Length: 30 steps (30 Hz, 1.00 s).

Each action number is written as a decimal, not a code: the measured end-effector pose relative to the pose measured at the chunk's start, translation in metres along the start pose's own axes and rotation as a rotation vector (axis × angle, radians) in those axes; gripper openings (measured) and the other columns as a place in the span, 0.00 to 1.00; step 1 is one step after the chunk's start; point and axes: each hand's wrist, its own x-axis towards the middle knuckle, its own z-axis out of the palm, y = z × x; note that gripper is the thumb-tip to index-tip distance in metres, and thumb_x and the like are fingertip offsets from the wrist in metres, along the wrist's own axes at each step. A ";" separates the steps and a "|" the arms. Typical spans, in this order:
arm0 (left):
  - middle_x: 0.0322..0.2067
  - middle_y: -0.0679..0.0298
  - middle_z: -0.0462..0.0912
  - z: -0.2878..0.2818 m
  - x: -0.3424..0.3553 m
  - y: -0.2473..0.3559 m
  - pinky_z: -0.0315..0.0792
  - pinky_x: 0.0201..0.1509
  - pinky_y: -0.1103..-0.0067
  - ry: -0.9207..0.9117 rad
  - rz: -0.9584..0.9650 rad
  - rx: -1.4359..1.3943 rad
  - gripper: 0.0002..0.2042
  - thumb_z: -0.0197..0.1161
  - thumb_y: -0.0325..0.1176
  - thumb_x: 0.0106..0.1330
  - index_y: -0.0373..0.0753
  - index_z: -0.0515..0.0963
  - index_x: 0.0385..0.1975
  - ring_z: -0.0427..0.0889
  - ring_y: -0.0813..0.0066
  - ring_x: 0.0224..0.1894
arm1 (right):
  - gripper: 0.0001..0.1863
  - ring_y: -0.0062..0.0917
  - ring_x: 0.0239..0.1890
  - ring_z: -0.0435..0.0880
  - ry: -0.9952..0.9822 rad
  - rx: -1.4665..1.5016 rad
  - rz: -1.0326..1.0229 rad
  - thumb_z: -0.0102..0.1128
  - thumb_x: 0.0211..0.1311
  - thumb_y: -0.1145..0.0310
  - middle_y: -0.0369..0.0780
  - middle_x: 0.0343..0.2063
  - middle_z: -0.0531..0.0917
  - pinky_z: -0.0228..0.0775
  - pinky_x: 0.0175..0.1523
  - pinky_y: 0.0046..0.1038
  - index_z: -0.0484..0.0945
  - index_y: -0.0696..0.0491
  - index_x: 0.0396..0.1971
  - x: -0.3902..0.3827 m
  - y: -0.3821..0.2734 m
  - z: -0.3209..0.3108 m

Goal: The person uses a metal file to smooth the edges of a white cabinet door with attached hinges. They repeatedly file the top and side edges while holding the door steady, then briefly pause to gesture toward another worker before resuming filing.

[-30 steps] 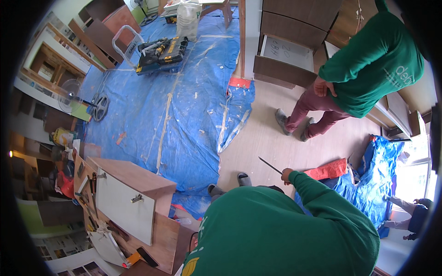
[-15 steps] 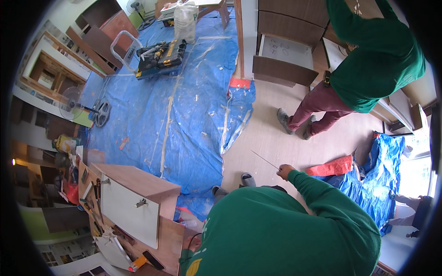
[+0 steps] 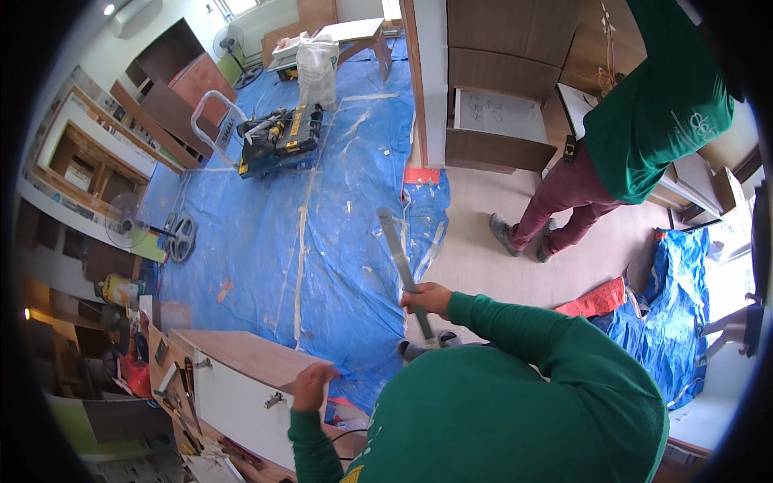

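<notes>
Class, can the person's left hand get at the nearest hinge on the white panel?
Probably yes: the left hand looks close to the nearest hinge on the white panel, and nothing visible stands between them.

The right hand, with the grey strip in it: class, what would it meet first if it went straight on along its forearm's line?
Probably the blue sheet on the floor: nothing else shows just ahead of the right hand, though its height above the sheet is unclear.
</notes>
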 end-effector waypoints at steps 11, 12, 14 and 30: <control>0.36 0.62 0.83 0.119 0.167 0.031 0.78 0.42 0.75 -0.097 -0.123 -0.715 0.11 0.61 0.34 0.76 0.34 0.74 0.50 0.85 0.73 0.36 | 0.25 0.24 0.53 0.79 -0.221 0.040 -0.070 0.53 0.76 0.43 0.39 0.50 0.83 0.75 0.55 0.35 0.81 0.49 0.55 0.082 -0.088 0.042; 0.35 0.62 0.82 0.120 0.175 0.028 0.79 0.41 0.75 -0.097 -0.093 -0.809 0.10 0.60 0.33 0.75 0.35 0.74 0.49 0.85 0.73 0.35 | 0.26 0.24 0.53 0.79 -0.211 -0.038 -0.091 0.53 0.76 0.42 0.39 0.51 0.83 0.75 0.54 0.35 0.81 0.48 0.56 0.094 -0.084 0.026; 0.35 0.60 0.81 0.113 0.195 0.018 0.80 0.35 0.72 0.013 -0.192 -0.722 0.10 0.59 0.33 0.76 0.36 0.72 0.49 0.82 0.73 0.29 | 0.25 0.27 0.52 0.79 -0.134 0.135 0.014 0.54 0.74 0.43 0.37 0.52 0.82 0.75 0.53 0.36 0.78 0.44 0.60 0.130 -0.075 -0.025; 0.21 0.61 0.75 0.140 0.266 0.000 0.65 0.15 0.76 0.424 -0.913 -0.393 0.05 0.51 0.31 0.75 0.38 0.66 0.38 0.71 0.75 0.14 | 0.49 0.45 0.77 0.57 1.151 1.610 -0.319 0.32 0.70 0.26 0.42 0.78 0.56 0.45 0.77 0.58 0.47 0.45 0.80 0.328 -0.025 -0.597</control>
